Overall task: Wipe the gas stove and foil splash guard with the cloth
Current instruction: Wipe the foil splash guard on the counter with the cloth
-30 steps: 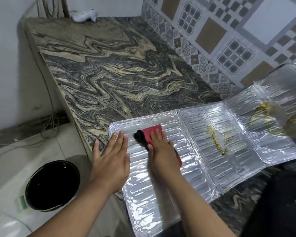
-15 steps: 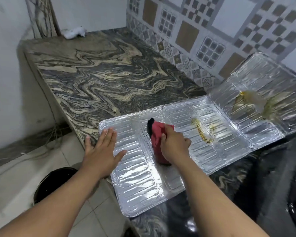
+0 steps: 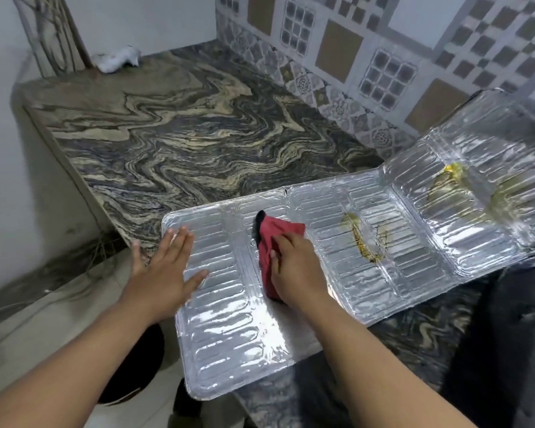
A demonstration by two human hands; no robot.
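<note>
On the marbled counter (image 3: 179, 131) I see the foil splash guard (image 3: 414, 267) lying unfolded, its near end jutting past the counter edge above a dark bin (image 3: 136, 375) on the floor, yellow grease streaks (image 3: 363, 242) on its middle and far panels. My left hand (image 3: 164, 273) lies flat with fingers spread on the left panel, while my right hand (image 3: 297, 267), fingers curled, presses the red cloth (image 3: 271, 242) onto the foil.

Glossy ribbed foil splash guard (image 3: 322, 257), soft red cloth (image 3: 271, 242), veined stone counter (image 3: 183, 134).
</note>
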